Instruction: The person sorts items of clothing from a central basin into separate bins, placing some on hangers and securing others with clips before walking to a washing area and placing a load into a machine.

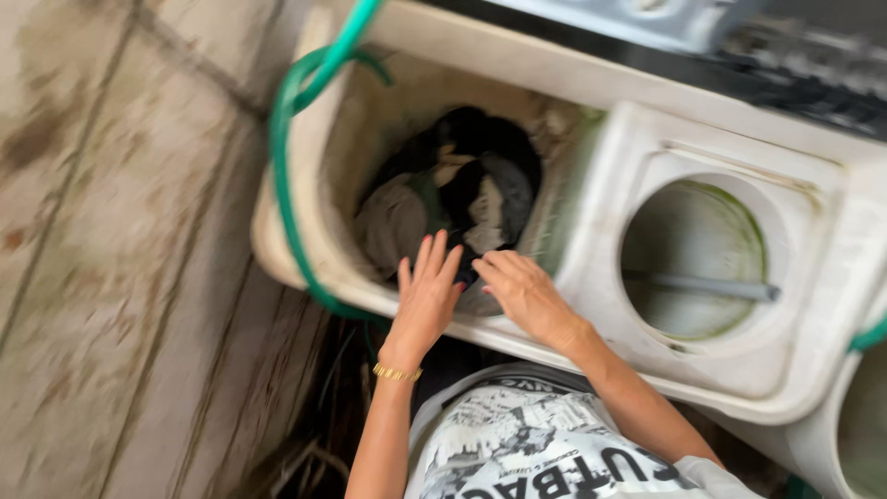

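**Head cam: both hands at the wash tub**

Head view has my left hand [427, 294] spread flat and my right hand [523, 294] loosely open, holding nothing, at the tub's [305, 249] near rim. The dark and grey clothes [457, 199] sit piled inside. I'd reach deep, grab one piece, and dodge the green hose [282, 176].

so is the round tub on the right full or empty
Empty: the round spin tub shows only bare stained walls and a grey bar across it. The clothes sit in the left wash tub.
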